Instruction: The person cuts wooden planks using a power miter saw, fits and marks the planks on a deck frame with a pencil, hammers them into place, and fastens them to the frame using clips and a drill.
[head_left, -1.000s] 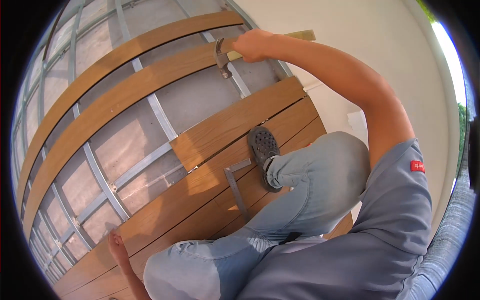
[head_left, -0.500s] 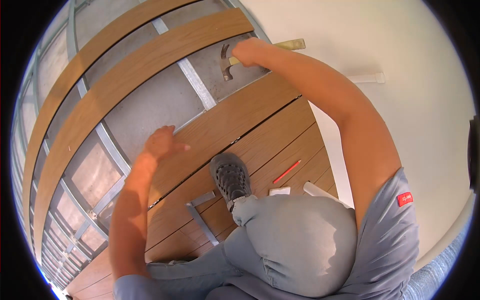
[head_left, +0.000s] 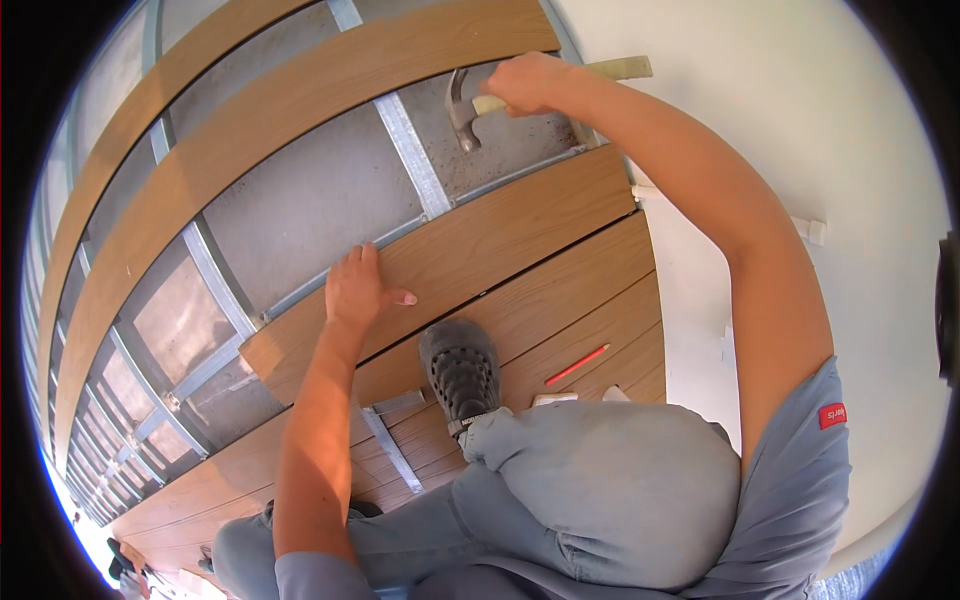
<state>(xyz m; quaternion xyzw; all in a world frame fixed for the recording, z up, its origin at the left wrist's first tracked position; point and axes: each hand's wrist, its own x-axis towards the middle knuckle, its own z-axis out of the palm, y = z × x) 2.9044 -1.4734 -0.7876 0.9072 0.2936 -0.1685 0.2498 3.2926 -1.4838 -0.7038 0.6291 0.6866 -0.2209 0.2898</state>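
Observation:
My right hand [head_left: 527, 84] is wrapped round the pale yellow handle of a claw hammer [head_left: 462, 112], whose metal head hangs over the gap in the frame. My left hand [head_left: 354, 287] lies on a brown wood-grain plank [head_left: 520, 207], fingertips at its far edge and thumb spread out across the top. A narrow dark gap separates this plank from the laid boards [head_left: 560, 268] on the near side. Along its far edge a strip of metal frame [head_left: 415, 160] shows.
Two loose planks [head_left: 300, 112] lie across the frame farther off. On the laid boards are my shoe [head_left: 460, 365], a metal try square [head_left: 392, 447] and a red pencil [head_left: 578, 364]. A white wall [head_left: 720, 60] with a short white pipe [head_left: 812, 230] bounds the right side.
My left hand has moved right and come down on the plank, which now lies farther right in view. The right hand still holds the hammer, a little farther right. The view has shifted.

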